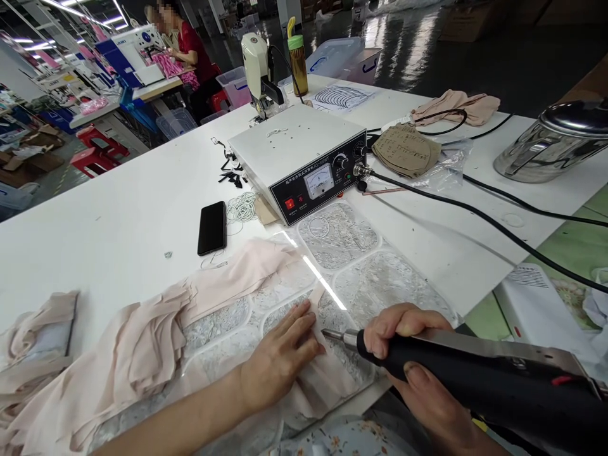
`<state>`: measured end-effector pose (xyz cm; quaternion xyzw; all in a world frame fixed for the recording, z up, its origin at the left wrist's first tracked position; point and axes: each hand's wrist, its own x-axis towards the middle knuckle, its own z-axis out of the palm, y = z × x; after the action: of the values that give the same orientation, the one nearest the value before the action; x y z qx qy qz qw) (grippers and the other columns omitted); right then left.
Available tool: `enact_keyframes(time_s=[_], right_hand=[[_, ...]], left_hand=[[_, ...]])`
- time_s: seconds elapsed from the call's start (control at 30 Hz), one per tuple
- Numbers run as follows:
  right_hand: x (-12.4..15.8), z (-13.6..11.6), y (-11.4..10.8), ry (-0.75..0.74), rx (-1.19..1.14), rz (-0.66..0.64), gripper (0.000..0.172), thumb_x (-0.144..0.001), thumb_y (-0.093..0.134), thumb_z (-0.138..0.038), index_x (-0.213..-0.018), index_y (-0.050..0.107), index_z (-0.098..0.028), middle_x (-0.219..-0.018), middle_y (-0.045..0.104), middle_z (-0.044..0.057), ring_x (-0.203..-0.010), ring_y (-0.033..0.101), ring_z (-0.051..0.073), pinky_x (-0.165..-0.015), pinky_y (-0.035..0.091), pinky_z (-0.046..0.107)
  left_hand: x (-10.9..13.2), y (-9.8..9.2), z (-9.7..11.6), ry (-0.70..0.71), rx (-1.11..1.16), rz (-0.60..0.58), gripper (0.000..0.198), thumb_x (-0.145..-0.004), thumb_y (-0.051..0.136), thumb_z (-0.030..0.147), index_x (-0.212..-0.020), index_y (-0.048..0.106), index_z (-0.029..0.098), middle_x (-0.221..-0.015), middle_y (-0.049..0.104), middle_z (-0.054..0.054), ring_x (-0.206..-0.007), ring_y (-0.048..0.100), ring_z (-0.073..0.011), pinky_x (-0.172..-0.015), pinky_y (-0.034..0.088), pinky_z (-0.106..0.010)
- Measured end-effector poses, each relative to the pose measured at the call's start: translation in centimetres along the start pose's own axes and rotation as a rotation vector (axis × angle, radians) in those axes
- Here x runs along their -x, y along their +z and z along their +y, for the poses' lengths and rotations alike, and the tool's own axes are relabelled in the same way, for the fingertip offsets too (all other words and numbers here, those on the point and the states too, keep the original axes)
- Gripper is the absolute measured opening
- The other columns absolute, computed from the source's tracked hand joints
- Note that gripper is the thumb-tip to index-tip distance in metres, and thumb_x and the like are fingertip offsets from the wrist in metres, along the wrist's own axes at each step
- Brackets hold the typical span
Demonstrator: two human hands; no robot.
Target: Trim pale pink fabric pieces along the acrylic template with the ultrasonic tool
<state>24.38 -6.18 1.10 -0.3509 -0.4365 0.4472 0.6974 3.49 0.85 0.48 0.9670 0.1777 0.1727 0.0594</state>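
My right hand [418,342] is wrapped round a black handheld ultrasonic welder [475,373]. The welder's metal tip [335,334] points left, close to the fingers of my left hand [285,348]. That left hand lies palm down with its fingers stretched out, pressing a pale pink fabric piece [327,373]. Beneath the fabric is a clear-covered mat [384,278] with a grey marbled pattern. More pale pink fabric [242,275] stretches to the left, beside a bunched pile [137,342]. Whether the tip touches the fabric, I cannot tell.
The welder's control box [304,158] stands behind the mat, its black cable [475,215] running to the right. A phone [211,228], a stringy coil [243,206], a bottle [297,63], brown templates [406,151] and a metal jug [553,142] are on the white table [114,234]. A person [190,50] sits far left.
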Motion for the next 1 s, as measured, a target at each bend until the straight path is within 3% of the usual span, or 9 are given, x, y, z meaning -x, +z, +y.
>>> enact_keyframes(time_s=[0.13, 0.37, 0.73, 1.0], right_hand=[[-0.5, -0.6, 0.2, 0.000, 0.001, 0.030, 0.008, -0.089, 0.053, -0.029, -0.097, 0.051, -0.028, -0.083, 0.049, 0.002, -0.067, 0.053, 0.015, -0.062, 0.051, 0.036], [-0.4, -2.2, 1.1, 0.059, 0.008, 0.142, 0.009, -0.085, 0.059, -0.034, -0.090, 0.053, -0.029, -0.076, 0.049, 0.001, -0.063, 0.050, 0.016, -0.058, 0.050, 0.035], [-1.0, -1.0, 0.8, -0.004, 0.010, 0.072, 0.008, -0.086, 0.058, -0.033, -0.091, 0.054, -0.029, -0.077, 0.050, 0.001, -0.061, 0.051, 0.015, -0.055, 0.050, 0.034], [-1.1, -0.9, 1.0, -0.003, -0.011, 0.052, 0.009, -0.087, 0.058, -0.031, -0.095, 0.055, -0.028, -0.081, 0.051, 0.001, -0.062, 0.052, 0.013, -0.057, 0.051, 0.033]], left_hand=[[0.1, 0.1, 0.0, 0.001, 0.032, 0.015, 0.011, -0.096, 0.050, 0.012, -0.088, 0.057, 0.010, -0.117, 0.060, -0.018, -0.134, 0.042, -0.0337, -0.105, 0.048, -0.047], [0.1, 0.3, 0.0, -0.013, 0.029, 0.027, 0.010, -0.095, 0.052, 0.014, -0.086, 0.057, 0.013, -0.115, 0.062, -0.014, -0.133, 0.045, -0.0300, -0.108, 0.046, -0.045], [0.1, 0.3, 0.2, -0.013, 0.045, 0.013, 0.011, -0.096, 0.050, 0.013, -0.086, 0.055, 0.014, -0.111, 0.063, -0.013, -0.124, 0.054, -0.0244, -0.112, 0.042, -0.044], [0.0, 0.1, 0.2, -0.017, 0.054, 0.027, 0.013, -0.097, 0.049, 0.015, -0.086, 0.056, 0.013, -0.113, 0.062, -0.013, -0.128, 0.050, -0.0257, -0.110, 0.044, -0.045]])
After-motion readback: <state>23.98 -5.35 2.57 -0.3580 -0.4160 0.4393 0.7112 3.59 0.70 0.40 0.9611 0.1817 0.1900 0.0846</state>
